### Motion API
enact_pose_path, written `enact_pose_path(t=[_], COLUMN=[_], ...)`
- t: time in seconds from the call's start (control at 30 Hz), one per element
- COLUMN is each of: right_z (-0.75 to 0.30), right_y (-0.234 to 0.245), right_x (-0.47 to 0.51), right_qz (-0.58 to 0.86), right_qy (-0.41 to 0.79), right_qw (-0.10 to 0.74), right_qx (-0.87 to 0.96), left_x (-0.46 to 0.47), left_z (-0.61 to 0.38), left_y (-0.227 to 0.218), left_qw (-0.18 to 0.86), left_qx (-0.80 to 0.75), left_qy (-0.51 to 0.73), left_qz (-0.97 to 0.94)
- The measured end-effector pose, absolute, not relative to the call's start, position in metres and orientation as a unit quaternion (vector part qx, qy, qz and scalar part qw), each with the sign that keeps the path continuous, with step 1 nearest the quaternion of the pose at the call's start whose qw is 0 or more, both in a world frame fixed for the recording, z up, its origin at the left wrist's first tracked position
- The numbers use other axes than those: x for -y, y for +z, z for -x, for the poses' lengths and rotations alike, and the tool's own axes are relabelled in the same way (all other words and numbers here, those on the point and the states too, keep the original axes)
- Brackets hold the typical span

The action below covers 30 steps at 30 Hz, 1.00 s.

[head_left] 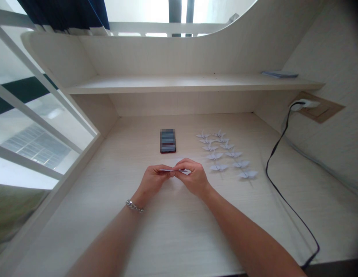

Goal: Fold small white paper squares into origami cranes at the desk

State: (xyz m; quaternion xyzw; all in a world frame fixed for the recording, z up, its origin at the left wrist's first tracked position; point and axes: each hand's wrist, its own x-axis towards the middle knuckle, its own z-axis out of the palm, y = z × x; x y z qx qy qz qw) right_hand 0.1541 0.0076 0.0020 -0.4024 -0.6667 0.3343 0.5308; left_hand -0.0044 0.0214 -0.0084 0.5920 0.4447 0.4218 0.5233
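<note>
Open worktop (95, 184) on the left; blocked ahead by phone (168, 141), on the right by 2 rows of paper cranes (215, 156) and cable (266, 166).

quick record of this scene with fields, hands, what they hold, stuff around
left hand: pinches one end of a folded paper; bracelet on wrist
right hand: pinches the same paper's other end
phone: flat on desk, beyond the hands
cranes: paper, two rows, right of phone
cable: black, from socket across desk's right side
shelf: above desk, thin stack at right end
</note>
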Motion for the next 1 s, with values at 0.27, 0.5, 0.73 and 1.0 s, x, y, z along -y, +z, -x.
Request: enact_pose_path(t=[0.27, 0.5, 0.73, 1.0], right_z=[-0.154, -0.153, -0.155, -0.153], right_y=[0.0, -0.013, -0.011, -0.012], right_x=[-0.009, -0.017, -0.018, -0.017], right_qz=[0.432, 0.463, 0.474, 0.46], right_qy=[0.341, 0.462, 0.466, 0.452], right_qw=[0.541, 0.525, 0.514, 0.514], right_qx=[0.636, 0.545, 0.542, 0.565], left_x=[-0.021, -0.023, -0.024, -0.023], left_z=[0.006, 0.009, 0.009, 0.007], left_y=[-0.007, -0.005, -0.005, -0.004], left_qw=[0.53, 0.536, 0.551, 0.552], left_qx=[-0.42, -0.46, -0.458, -0.461], left_qy=[0.415, 0.432, 0.434, 0.418], left_qz=[-0.608, -0.56, -0.547, -0.555])
